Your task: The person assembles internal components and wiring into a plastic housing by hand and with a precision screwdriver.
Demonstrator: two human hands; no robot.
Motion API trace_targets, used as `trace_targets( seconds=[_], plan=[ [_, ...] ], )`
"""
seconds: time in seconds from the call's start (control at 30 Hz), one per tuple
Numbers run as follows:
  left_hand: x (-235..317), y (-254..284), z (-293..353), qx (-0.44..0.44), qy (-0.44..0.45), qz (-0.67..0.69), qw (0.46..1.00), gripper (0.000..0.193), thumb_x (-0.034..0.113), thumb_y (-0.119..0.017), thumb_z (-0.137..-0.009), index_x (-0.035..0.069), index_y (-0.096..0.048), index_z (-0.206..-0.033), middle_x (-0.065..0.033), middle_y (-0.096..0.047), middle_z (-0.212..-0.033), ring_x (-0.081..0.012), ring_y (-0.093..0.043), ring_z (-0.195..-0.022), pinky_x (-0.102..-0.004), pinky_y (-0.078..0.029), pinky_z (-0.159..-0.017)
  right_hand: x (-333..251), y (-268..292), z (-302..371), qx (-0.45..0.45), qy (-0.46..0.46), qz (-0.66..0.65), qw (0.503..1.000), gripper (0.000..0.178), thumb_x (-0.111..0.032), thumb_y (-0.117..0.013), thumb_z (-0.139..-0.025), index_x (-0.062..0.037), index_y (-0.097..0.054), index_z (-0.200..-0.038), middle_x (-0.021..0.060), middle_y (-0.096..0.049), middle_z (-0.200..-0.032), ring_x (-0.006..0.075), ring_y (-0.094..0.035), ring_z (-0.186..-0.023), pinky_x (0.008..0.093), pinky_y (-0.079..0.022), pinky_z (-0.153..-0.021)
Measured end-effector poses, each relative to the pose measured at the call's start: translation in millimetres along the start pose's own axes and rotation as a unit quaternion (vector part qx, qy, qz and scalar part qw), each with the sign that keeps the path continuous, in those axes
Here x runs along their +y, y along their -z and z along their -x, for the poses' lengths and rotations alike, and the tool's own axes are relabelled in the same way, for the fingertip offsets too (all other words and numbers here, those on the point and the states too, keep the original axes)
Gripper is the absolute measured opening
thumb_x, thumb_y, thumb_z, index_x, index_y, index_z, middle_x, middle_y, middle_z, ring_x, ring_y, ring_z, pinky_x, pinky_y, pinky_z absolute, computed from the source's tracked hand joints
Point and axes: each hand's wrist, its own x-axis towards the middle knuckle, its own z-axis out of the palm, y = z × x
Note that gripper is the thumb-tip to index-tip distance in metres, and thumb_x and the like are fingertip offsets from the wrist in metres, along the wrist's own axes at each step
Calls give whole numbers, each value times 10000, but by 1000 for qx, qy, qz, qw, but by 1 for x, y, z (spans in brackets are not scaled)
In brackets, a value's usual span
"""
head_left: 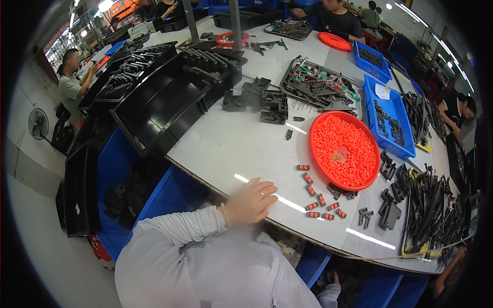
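Note:
My left hand (251, 201), with a ring on one finger, rests at the near edge of the white table; its fingers lie loosely extended with nothing visible in them. Below the table edge at the lower right, a bit of my right hand (336, 278) shows beyond a grey sleeve, next to blue bins; its fingers are hidden. To the right of my left hand lie several small black blocks (310, 207), each with red round inserts. Behind them stands a round red tray (317, 154) heaped with small orange-red pieces. Two small black parts (289, 134) lie farther back.
A large black crate (169, 110) stands at the left. Black moulded parts (275, 105) and a metal tray (362, 92) of wired parts lie behind. Blue trays (411, 138) and long black parts (431, 215) fill the right. Blue bins (174, 192) sit below the table edge. Other people work around.

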Motion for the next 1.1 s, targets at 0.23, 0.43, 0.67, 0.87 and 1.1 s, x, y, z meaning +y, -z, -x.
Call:
trace_targets(
  seconds=[0.23, 0.43, 0.67, 0.87, 1.1],
  plan=[
    [1, 0, 2, -2, 0, -7, 1000, 314, 128, -599, -699, 34, -566, -996, -120, -537, -1146, -267, -468, -1155, -487, -357, -966, -3, 11, -5, 48, 5, 124, 991, 734, -326, -830, -574, 73, -548, -1122, 167, -600, -1114, 279, -583, -994, 368, -472, -864],
    [7, 1, 6, 1, 6, -11, 1000, 315, 138, -601, -706, 35, -567, -1002, -121, -538, -1146, -267, -466, -1157, -484, -357, -969, -10, 0, -57, 100, 82, 301, 945, 782, -274, -846, -560, 79, -505, -1169, 178, -578, -1146, 290, -561, -1035, 380, -454, -899],
    [-1, -6, 5, 14, 4, 18, 1000, 297, 97, -600, -670, 51, -588, -963, -126, -560, -1118, -299, -505, -1108, -480, -375, -962, 19, 29, -61, 221, 127, 393, 883, 885, -106, -856, -514, 89, -414, -1255, 206, -538, -1193, 308, -537, -1080, 378, -456, -915],
    [2, 2, 0, 4, 0, 30, 1000, 282, -2, -555, -667, 19, -585, -946, -156, -567, -1097, -346, -518, -1091, -503, -367, -955, 11, -44, 20, 249, 216, 437, 837, 790, -265, -859, -493, 63, -549, -1141, 206, -607, -1087, 285, -580, -1013, 351, -453, -897],
    [2, -9, -14, 5, -16, 40, 999, 273, -10, -559, -681, 9, -589, -951, -152, -567, -1102, -352, -510, -1092, -518, -370, -939, -25, 2, 109, 250, 367, 362, 820, 551, -98, -797, -548, -10, -583, -1048, 133, -631, -1014, 217, -585, -970, 315, -442, -874]
  ],
)
